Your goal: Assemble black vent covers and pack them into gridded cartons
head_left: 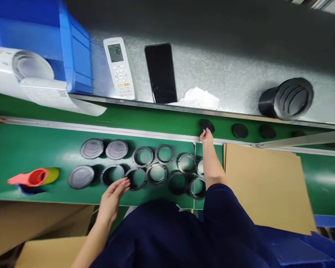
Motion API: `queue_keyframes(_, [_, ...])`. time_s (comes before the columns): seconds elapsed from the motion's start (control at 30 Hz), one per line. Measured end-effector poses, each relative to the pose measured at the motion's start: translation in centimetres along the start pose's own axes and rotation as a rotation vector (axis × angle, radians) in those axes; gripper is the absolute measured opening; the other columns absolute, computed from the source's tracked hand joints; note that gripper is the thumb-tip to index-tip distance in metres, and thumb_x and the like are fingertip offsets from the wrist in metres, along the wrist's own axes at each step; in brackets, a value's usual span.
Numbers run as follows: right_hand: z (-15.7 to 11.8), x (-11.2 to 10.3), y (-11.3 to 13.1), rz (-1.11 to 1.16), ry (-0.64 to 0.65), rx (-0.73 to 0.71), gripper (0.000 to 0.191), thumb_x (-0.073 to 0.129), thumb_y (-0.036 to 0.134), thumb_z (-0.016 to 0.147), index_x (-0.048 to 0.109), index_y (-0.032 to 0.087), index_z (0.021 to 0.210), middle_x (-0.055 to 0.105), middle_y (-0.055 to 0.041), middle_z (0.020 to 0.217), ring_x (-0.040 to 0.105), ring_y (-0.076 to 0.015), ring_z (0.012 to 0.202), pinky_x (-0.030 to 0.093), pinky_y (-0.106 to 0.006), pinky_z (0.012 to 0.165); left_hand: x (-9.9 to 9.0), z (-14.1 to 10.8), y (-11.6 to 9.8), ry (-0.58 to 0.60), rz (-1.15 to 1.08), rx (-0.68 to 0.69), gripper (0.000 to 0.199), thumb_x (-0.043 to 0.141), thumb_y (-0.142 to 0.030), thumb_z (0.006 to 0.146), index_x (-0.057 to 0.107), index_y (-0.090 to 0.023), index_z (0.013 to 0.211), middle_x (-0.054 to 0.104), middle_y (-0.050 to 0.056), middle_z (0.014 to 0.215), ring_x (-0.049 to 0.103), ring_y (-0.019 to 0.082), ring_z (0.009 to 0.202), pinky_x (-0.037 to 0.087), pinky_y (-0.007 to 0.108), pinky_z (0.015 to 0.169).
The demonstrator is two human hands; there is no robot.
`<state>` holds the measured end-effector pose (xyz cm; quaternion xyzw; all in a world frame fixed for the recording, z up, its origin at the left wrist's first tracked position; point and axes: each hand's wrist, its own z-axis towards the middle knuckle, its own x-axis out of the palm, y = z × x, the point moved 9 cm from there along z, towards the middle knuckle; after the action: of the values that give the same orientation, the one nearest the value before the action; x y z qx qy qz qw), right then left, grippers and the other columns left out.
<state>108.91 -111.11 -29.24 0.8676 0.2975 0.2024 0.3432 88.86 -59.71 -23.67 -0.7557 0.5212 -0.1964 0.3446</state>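
Note:
My right hand [207, 136] reaches past the white rail to a black disc [208, 125] on the green strip, with its fingers closed at the disc's near edge. My left hand [114, 192] is low over the green bench, fingertips pinched at the left rim of a black ring [136, 189]. Several similar open rings lie in two rows, among them a ring [156, 182] to the right. My right forearm partly covers the rightmost ones. Left of them sit three capped round pieces, one of them a grey slatted cap [81, 176].
More black discs [240, 131] lie along the strip. Cardboard sheets [265, 186] cover the bench at right; an orange-and-yellow tape dispenser [37, 177] is at left. The metal shelf carries a remote [119, 69], phone [161, 73], white tissue [199, 98], black cylinder [286, 98] and blue bin [77, 56].

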Motion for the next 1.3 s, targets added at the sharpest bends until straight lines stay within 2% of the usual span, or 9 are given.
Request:
queue_keyframes(0.1, [-5.5, 4.0, -7.6, 0.037, 0.174, 0.174, 0.037, 0.076, 0.036, 0.089, 0.050, 0.020, 0.068, 0.047, 0.0087, 0.049, 0.038, -0.0042, 0.040, 0.034, -0.015, 0.038, 4.1, -1.5, -0.8, 0.078, -0.122, -0.012, 0.061, 0.098, -0.048, 0.054, 0.076, -0.017, 0.102, 0.075, 0.011, 0.114, 0.068, 0.027, 0.113, 0.054, 0.039, 0.103])
queue_keyframes(0.2, [-16.8, 7.4, -16.4, -0.003, 0.561, 0.352, 0.049, 0.092, 0.040, 0.069, 0.047, 0.021, 0.064, 0.056, 0.0058, 0.053, 0.045, -0.0054, 0.042, 0.035, -0.016, 0.038, 8.4, -3.3, -1.7, 0.228, -0.388, -0.032, 0.059, 0.084, -0.060, 0.072, 0.072, -0.025, 0.118, 0.070, 0.010, 0.130, 0.065, 0.030, 0.123, 0.052, 0.048, 0.106])
queue_keyframes(0.3, [-28.3, 7.6, -21.8, -0.141, 0.981, 0.417, 0.051, 0.088, 0.056, 0.069, 0.053, 0.020, 0.067, 0.058, 0.0041, 0.056, 0.048, -0.0067, 0.044, 0.036, -0.018, 0.040, 10.3, -4.5, -2.0, 0.340, -0.588, -0.039, 0.057, 0.062, -0.070, 0.088, 0.071, -0.020, 0.114, 0.070, 0.012, 0.130, 0.063, 0.034, 0.126, 0.052, 0.051, 0.106])
queue_keyframes(0.37, [-31.8, 6.5, -22.8, -0.310, 1.104, 0.334, 0.054, 0.074, 0.071, 0.078, 0.060, 0.019, 0.074, 0.061, 0.0006, 0.062, 0.053, -0.0095, 0.049, 0.043, -0.021, 0.046, 9.8, -5.3, -1.9, 0.342, -0.652, -0.025, 0.059, 0.051, -0.068, 0.095, 0.072, -0.015, 0.109, 0.071, 0.015, 0.127, 0.061, 0.034, 0.128, 0.052, 0.048, 0.107])
queue_keyframes(0.5, [-31.0, 5.7, -16.5, -0.681, 0.956, -0.469, 0.061, 0.053, 0.076, 0.090, 0.070, 0.019, 0.102, 0.068, -0.0099, 0.096, 0.065, -0.0216, 0.088, 0.057, -0.038, 0.082, 8.1, -8.3, -1.1, 0.348, -0.707, -0.027, 0.063, 0.044, -0.067, 0.099, 0.070, -0.014, 0.120, 0.072, 0.014, 0.127, 0.061, 0.032, 0.130, 0.050, 0.047, 0.110])
queue_keyframes(0.6, [-33.4, 6.2, -12.6, -0.852, 1.012, -1.078, 0.055, 0.045, 0.066, 0.099, 0.069, 0.026, 0.129, 0.057, -0.0122, 0.134, 0.048, -0.0286, 0.130, 0.038, -0.052, 0.116, 8.0, -10.9, -0.1, 0.427, -0.730, -0.095, 0.073, 0.038, -0.075, 0.097, 0.065, -0.017, 0.132, 0.069, 0.014, 0.133, 0.060, 0.034, 0.131, 0.047, 0.056, 0.112])
queue_keyframes(0.67, [-34.9, 6.5, -12.8, -0.923, 1.134, -1.221, 0.053, 0.034, 0.060, 0.105, 0.069, 0.031, 0.133, 0.051, -0.0096, 0.143, 0.038, -0.0289, 0.138, 0.030, -0.053, 0.121, 7.8, -12.2, 0.7, 0.459, -0.750, -0.110, 0.078, 0.035, -0.078, 0.095, 0.063, -0.018, 0.135, 0.068, 0.015, 0.134, 0.059, 0.036, 0.132, 0.045, 0.061, 0.112])
queue_keyframes(1.0, [-38.7, 6.0, -15.2, -0.852, 1.302, -0.964, 0.077, 0.015, 0.069, 0.103, 0.077, 0.026, 0.120, 0.055, -0.0099, 0.140, 0.042, -0.0271, 0.138, 0.029, -0.049, 0.124, 5.8, -15.8, 2.2, 0.523, -0.835, 0.033, 0.079, 0.031, -0.075, 0.097, 0.063, -0.014, 0.135, 0.068, 0.019, 0.132, 0.057, 0.038, 0.135, 0.041, 0.063, 0.114])
queue_keyframes(1.3, [-38.2, 7.0, -18.4, -0.799, 1.284, -0.632, 0.078, 0.008, 0.067, 0.104, 0.071, 0.028, 0.131, 0.052, -0.0050, 0.148, 0.043, -0.0225, 0.145, 0.034, -0.043, 0.125, 3.5, -15.3, 1.9, 0.590, -0.969, -0.123, 0.087, 0.026, -0.080, 0.095, 0.057, -0.014, 0.142, 0.066, 0.022, 0.134, 0.061, 0.041, 0.129, 0.047, 0.068, 0.105])
